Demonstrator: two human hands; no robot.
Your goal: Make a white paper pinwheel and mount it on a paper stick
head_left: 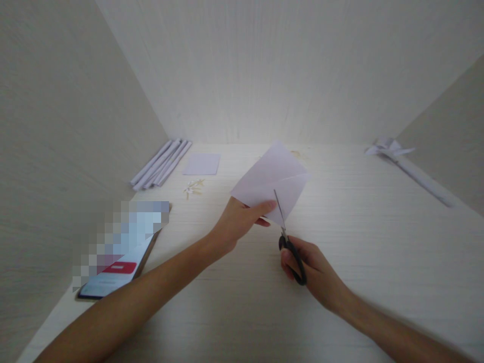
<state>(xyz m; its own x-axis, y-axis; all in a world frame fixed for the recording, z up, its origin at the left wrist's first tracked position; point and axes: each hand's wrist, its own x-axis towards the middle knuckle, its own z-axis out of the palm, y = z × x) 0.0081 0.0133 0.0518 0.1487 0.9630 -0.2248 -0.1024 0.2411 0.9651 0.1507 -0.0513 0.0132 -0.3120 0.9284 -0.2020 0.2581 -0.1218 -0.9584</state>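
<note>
My left hand (242, 219) pinches the near corner of a folded white paper sheet (270, 176), which it holds up above the light wooden table (234, 312). My right hand (312, 267) grips a pair of black-handled scissors (289, 242). The scissor blades point up and away from me and overlap the paper's lower edge, just right of my left thumb.
A phone (121, 262) with a lit screen lies at the left. Several rolled paper tubes (161, 162), a small square paper (202, 164) and tiny wooden pegs (193, 187) lie at the back left. A paper tube topped with folded paper (401, 160) lies at the back right. Walls enclose three sides.
</note>
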